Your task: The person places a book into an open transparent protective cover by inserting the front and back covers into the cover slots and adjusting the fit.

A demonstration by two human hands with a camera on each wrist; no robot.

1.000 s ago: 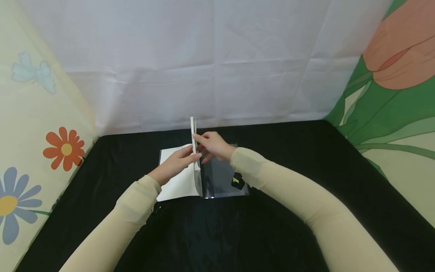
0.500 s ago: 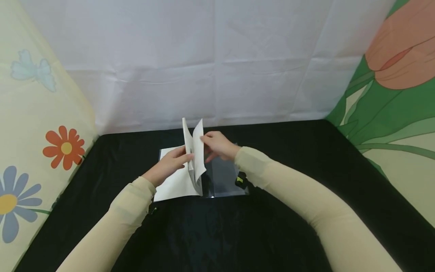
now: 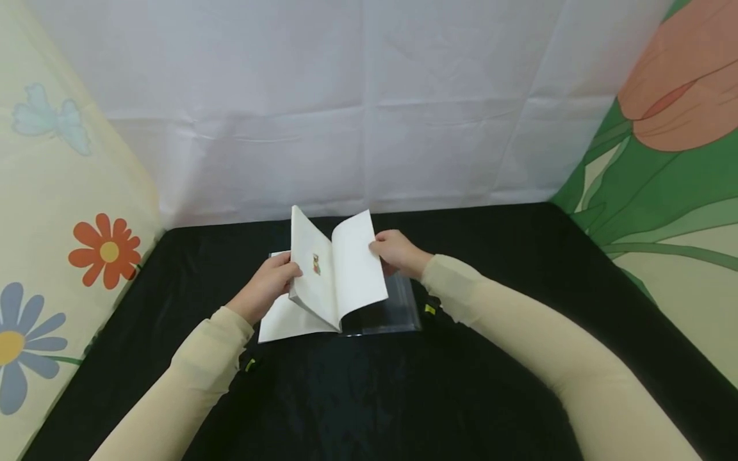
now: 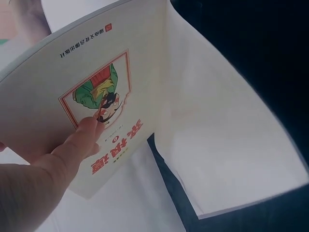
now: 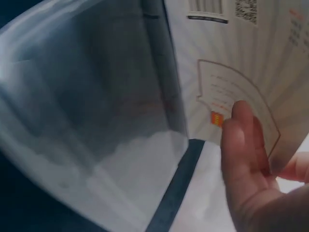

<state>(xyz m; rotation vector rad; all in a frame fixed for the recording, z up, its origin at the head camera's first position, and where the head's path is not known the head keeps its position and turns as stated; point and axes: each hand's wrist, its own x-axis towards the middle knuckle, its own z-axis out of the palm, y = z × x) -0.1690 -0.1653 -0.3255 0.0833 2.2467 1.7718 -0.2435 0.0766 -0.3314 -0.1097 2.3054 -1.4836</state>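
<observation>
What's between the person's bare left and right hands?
An open white paper book, its left page bearing a small coloured picture, shows there in the head view.

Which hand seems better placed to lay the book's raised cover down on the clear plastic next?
Likely the right hand: it grips the barcoded cover and is nearer the clear plastic. The left hand holds the illustrated page, away from the plastic.
</observation>
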